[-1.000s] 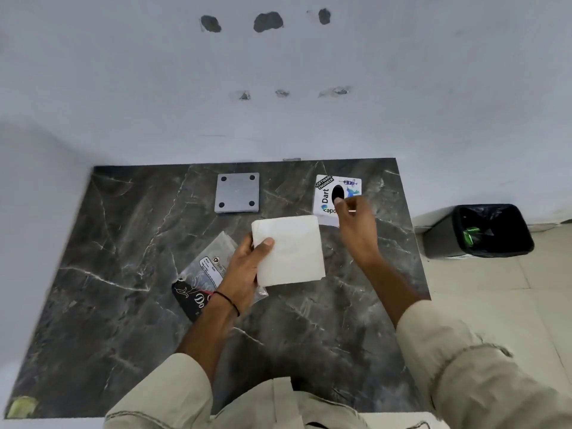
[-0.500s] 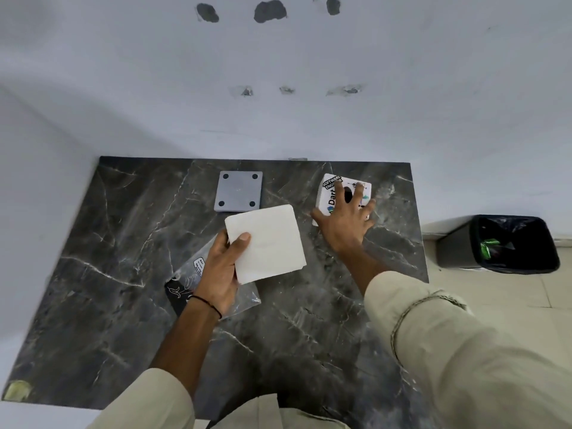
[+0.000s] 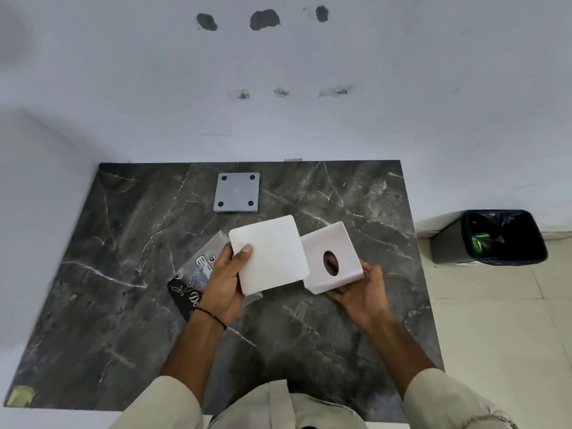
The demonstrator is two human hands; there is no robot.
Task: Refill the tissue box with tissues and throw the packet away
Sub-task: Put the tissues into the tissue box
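Note:
My left hand [image 3: 225, 281] grips a thick white stack of tissues [image 3: 270, 253] by its near left corner, above the dark marble table [image 3: 123, 243]. My right hand [image 3: 360, 291] holds the white tissue box [image 3: 332, 260] from below, tilted so its inner side with the oval hole faces me. The box's left edge sits just under the stack's right edge. The clear plastic tissue packet [image 3: 198, 267], with a black printed end, lies flat on the table under my left hand and is partly hidden by it.
A grey square plate [image 3: 237, 196] with black dots in its corners lies at the back of the table near the white wall. On the tiled floor to the right stands a black bin [image 3: 492, 236] lined with a bag, with green scraps inside.
My right hand took the tissue box from the table's back right, lifted it, turned its plain side up and brought it beside the stack. My left hand kept holding the tissues.

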